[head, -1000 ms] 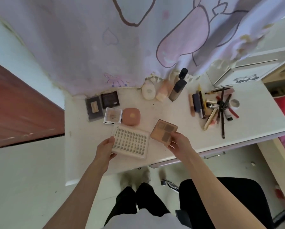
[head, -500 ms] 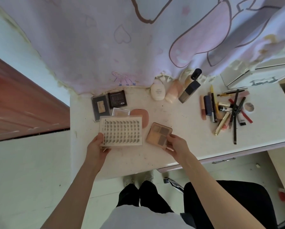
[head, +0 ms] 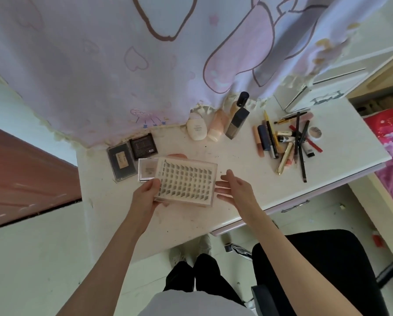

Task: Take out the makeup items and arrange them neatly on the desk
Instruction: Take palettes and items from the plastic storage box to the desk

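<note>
A white false-lash tray (head: 186, 181) with rows of dark lashes hovers over the front left of the white desk (head: 236, 160). My left hand (head: 145, 197) grips its left edge, thumb on top. My right hand (head: 236, 190) is held open at the tray's right edge with straight fingers and holds nothing. Behind the tray lie two dark palettes (head: 120, 161) (head: 143, 145), a small clear case (head: 146, 169) and a pink compact (head: 177, 155), which is mostly hidden. The brown eyeshadow palette is out of sight.
Three bottles (head: 196, 130) (head: 217, 127) (head: 237, 122) stand at the desk's back under a pink curtain. A heap of pencils, tubes and lipsticks (head: 289, 142) lies to the right. A white box (head: 316, 96) sits at the back right, a black chair (head: 316, 270) below.
My right hand has let go of the brown palette and opened beside the lash tray. My left hand has shifted the tray to the right, over where the palette lay.
</note>
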